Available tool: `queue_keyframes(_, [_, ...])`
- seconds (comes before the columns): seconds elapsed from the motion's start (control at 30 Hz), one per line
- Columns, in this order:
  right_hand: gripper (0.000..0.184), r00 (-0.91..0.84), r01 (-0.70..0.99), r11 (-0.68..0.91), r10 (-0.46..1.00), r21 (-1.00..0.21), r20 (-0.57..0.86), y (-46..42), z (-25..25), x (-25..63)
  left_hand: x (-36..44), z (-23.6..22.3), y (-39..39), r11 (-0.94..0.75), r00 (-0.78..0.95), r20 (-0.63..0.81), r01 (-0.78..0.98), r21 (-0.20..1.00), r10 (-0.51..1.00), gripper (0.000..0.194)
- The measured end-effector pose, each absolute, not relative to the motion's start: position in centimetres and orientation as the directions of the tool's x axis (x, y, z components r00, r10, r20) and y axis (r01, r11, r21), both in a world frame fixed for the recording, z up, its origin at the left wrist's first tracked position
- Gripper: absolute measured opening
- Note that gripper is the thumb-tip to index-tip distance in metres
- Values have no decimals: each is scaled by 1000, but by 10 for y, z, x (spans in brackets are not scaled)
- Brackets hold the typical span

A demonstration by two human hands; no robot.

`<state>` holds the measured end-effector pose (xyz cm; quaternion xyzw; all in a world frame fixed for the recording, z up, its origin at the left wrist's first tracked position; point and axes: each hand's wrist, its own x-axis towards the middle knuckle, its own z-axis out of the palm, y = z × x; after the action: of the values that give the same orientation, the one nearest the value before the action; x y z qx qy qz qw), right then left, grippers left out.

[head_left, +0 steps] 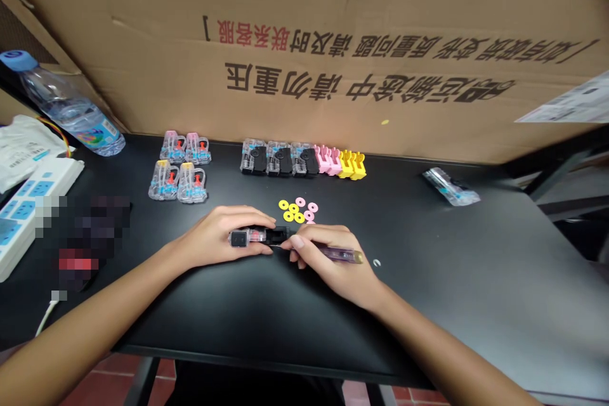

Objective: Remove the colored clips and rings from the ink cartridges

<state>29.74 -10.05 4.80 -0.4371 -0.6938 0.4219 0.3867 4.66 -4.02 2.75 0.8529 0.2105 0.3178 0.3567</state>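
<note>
My left hand [233, 231] is closed around a small clear-and-black plastic assembly [275, 236] with a bit of red inside, lying sideways near the table's middle. Between the thumb and fingers of my right hand [328, 254] is a slim pen-shaped tool [345, 255] with a see-through purple handle and a gold end. Its thin tip points left at the black end of the assembly; whether they touch I cannot tell. Just beyond my hands lie several yellow rings [288, 216] and pink rings [313, 207], partly hidden by my right hand.
At the back stand clear-and-black assemblies [279, 158], pink clips [328, 158] and yellow clips [352, 165]. Several clear assemblies [178, 181] sit at back left. A water bottle [71, 108], power strip [33, 203] and plastic packet [451, 187] flank them. A cardboard wall [166, 89] rises behind.
</note>
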Motion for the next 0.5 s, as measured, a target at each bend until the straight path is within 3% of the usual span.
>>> queue_keyframes(0.5, [35,-302,284,253,939,-925,164,-99,51,298,44,28,-39,-664,719,360,186,725,595,35])
